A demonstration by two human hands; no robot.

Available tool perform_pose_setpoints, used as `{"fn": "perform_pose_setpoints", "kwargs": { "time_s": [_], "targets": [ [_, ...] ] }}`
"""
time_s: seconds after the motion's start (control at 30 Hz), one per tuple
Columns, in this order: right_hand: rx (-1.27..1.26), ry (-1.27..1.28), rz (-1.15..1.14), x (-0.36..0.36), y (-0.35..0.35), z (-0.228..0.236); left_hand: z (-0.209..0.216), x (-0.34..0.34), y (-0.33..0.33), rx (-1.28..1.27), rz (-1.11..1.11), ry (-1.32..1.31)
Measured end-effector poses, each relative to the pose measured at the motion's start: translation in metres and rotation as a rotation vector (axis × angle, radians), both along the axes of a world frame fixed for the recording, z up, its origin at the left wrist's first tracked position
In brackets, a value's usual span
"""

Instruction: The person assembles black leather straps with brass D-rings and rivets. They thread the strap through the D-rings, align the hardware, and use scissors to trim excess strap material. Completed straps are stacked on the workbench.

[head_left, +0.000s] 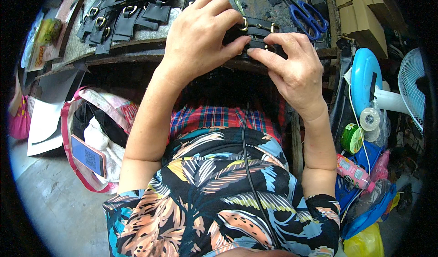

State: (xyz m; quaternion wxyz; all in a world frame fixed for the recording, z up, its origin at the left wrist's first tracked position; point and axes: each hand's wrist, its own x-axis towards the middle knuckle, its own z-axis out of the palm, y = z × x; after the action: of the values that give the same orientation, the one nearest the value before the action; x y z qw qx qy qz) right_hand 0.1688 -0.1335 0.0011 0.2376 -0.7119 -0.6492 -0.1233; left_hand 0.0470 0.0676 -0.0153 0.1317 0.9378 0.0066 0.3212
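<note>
A black leather-like strap with gold-coloured rings (260,24) lies near the front edge of the worktable. My left hand (200,40) is closed over the strap's left part, its thumb pointing right along the near edge. From the right, my right hand (295,67) pinches the strap's near edge between thumb and curled fingers, beside a gold fitting. The two thumb tips almost meet. My fingers hide part of the strap. Blue-handled scissors (306,22) lie just beyond my right hand. A pile of similar black straps with gold D-rings (130,17) lies to the left.
Brown cardboard boxes (362,17) stand at the far right, near a white fan (413,88) and a blue round object (365,79). A pink bottle (353,171) sits among plastic bags. At left, an open bag (68,120) holds white cloth and a phone (88,155).
</note>
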Motion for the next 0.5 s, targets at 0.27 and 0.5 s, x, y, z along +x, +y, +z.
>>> {"fn": "perform_pose_setpoints", "kwargs": {
  "time_s": [0.27, 0.5],
  "targets": [
    [0.108, 0.076, -0.038, 0.016, 0.009, 0.003, 0.001, 0.000, -0.001, -0.019, -0.009, 0.002],
    [0.076, -0.025, -0.128, 0.021, 0.010, -0.005, 0.001, -0.004, -0.005, -0.018, -0.004, 0.026]
  ]
}}
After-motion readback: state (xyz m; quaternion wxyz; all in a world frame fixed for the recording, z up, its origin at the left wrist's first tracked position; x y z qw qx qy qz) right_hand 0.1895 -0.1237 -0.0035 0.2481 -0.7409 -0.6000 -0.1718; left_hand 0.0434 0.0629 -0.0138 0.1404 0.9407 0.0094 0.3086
